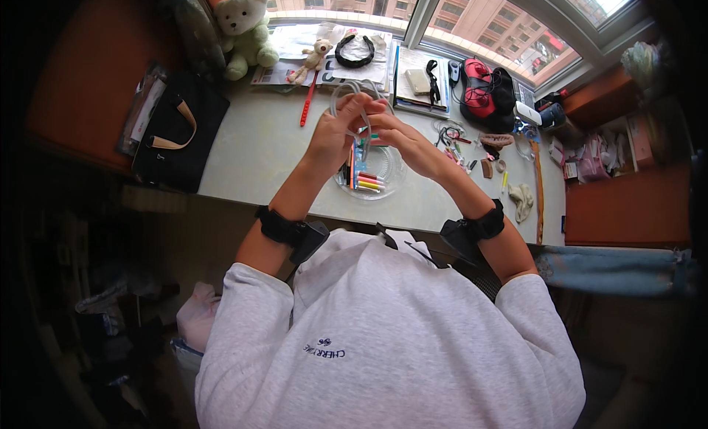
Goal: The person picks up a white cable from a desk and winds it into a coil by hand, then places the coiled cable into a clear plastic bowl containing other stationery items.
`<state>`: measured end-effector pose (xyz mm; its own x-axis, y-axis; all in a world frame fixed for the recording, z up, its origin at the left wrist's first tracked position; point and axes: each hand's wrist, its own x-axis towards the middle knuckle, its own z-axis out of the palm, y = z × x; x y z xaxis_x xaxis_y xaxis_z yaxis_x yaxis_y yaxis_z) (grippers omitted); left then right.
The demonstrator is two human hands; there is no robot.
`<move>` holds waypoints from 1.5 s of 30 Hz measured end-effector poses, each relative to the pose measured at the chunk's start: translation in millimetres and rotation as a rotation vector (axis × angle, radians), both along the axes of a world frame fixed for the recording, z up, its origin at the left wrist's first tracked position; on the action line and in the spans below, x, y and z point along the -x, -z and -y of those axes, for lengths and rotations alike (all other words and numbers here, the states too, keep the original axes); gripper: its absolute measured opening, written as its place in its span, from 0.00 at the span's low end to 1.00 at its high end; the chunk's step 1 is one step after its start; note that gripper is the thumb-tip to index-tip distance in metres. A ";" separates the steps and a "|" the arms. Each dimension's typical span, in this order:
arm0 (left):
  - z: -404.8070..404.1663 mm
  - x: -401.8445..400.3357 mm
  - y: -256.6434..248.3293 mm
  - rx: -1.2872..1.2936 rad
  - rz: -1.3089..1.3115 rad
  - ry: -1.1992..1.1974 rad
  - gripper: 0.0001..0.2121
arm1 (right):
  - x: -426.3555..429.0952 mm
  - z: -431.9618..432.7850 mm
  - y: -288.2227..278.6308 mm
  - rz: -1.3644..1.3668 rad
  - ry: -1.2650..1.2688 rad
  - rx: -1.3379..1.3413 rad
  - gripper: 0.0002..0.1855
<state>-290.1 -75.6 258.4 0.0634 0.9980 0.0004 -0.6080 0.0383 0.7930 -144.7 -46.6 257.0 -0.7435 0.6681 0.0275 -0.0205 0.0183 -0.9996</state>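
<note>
A looped grey-white cable (334, 100) is pinched in my left hand (337, 124), its coils standing out above and below the fingers. My right hand (401, 138) touches the left at the fingertips, beside the coils; whether it grips the cable too is hard to tell. Below both hands, on the desk, lies a round clear ribbed dish (394, 180) with coloured marker pens (370, 181) in it. The hands partly cover the dish's far side.
Teddy bears (246, 36), papers and a black braided headband (354, 64) line the window side. A red strap (307, 105) lies left of the hands. To the right are a red-and-black bag (478, 97), hair accessories and a cloth (521, 201). A black handbag (188, 119) stands far left.
</note>
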 end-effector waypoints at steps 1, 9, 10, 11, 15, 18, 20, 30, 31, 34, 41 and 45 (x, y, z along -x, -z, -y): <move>-2.2 3.9 -0.4 -0.016 0.218 -0.039 0.10 | -3.3 -1.0 3.6 -0.003 0.001 -0.003 0.15; -7.0 26.3 10.5 0.035 0.607 0.246 0.09 | -3.3 12.0 -0.8 0.348 0.229 -0.631 0.20; -6.8 24.8 10.4 0.057 0.616 0.229 0.09 | -2.2 13.6 -6.6 0.373 0.225 -0.603 0.20; -8.2 24.4 9.2 0.054 0.608 0.228 0.09 | -0.7 13.2 -9.8 0.399 0.222 -0.575 0.20; -7.4 14.6 8.3 0.116 0.550 0.194 0.10 | -3.8 9.3 -9.4 0.179 0.382 -0.540 0.23; -6.8 9.5 7.2 0.112 0.567 0.219 0.10 | -10.5 3.9 -10.4 0.178 0.607 -0.575 0.27; -7.6 7.8 9.0 0.018 0.633 0.246 0.11 | -15.9 1.9 -0.4 0.217 0.520 -0.266 0.31; -16.6 -4.2 7.1 0.105 0.602 0.265 0.13 | -21.4 -0.3 2.0 0.086 0.258 0.223 0.16; -17.1 -5.2 5.5 0.136 0.563 0.139 0.14 | -19.7 1.9 0.3 0.086 0.261 0.224 0.16; -14.1 -9.1 15.5 0.031 0.384 0.212 0.19 | -14.0 6.5 3.1 -0.018 0.274 0.181 0.15; -4.8 -11.9 15.2 0.022 0.042 0.272 0.24 | -8.4 21.9 0.0 0.174 0.330 -0.127 0.12; -8.1 -14.6 17.3 -0.017 -0.080 0.210 0.21 | -18.9 18.3 9.3 0.079 0.414 -0.110 0.11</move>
